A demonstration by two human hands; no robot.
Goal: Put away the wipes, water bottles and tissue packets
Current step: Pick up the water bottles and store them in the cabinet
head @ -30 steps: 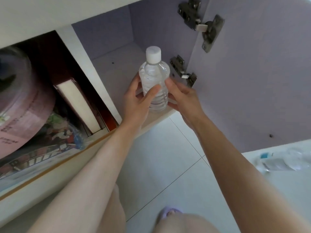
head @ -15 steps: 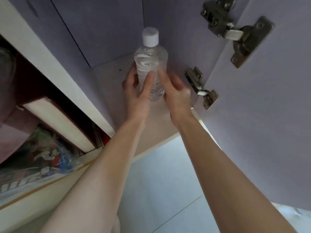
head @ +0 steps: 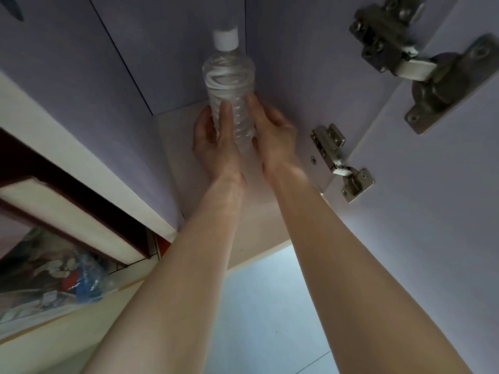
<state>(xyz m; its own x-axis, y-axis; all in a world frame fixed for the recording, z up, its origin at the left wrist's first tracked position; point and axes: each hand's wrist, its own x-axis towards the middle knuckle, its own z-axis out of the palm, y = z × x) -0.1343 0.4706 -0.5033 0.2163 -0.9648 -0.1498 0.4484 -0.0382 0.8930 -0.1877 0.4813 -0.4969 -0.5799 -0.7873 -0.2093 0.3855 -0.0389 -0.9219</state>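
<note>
1. The water bottle (head: 229, 85) stands upright, white cap (head: 225, 39) on top, deep in the right cabinet compartment, close to the far wall.
2. The left hand (head: 214, 147) grips its lower body, fingers curled round it.
3. The right hand (head: 274, 136) clasps it from the right side, fingers wrapped on it.
4. The bottle's base is hidden behind the hands, above the shelf (head: 259, 211).
5. The open door (head: 432, 238) hangs at the right.

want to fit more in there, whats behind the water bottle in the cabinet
Behind the water bottle only the cabinet's bare lilac back wall shows. The bottle, the left hand and the right hand cover the shelf patch behind its base.
</note>
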